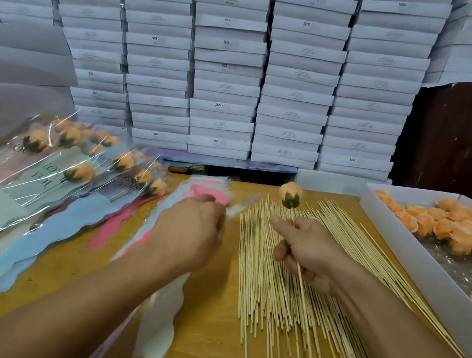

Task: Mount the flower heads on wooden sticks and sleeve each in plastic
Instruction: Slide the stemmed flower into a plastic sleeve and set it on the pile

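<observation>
A wall of stacked white boxes (230, 64) rose behind the wooden table (208, 312). On the table, left of the loose pile of wooden sticks (280, 283), lay the finished sleeved flowers (78, 161) and a fan of empty plastic sleeves (196, 191); right of the pile stood a white tray (401, 249) of orange flower heads (450, 229). Over the pile, the right hand (306, 250) gripped one stick (301, 277) topped by an orange flower head (290, 195), held upright. The left hand (190, 230), blurred, was curled, pinching the edge of a sleeve (239, 207) just left of the pile.
</observation>
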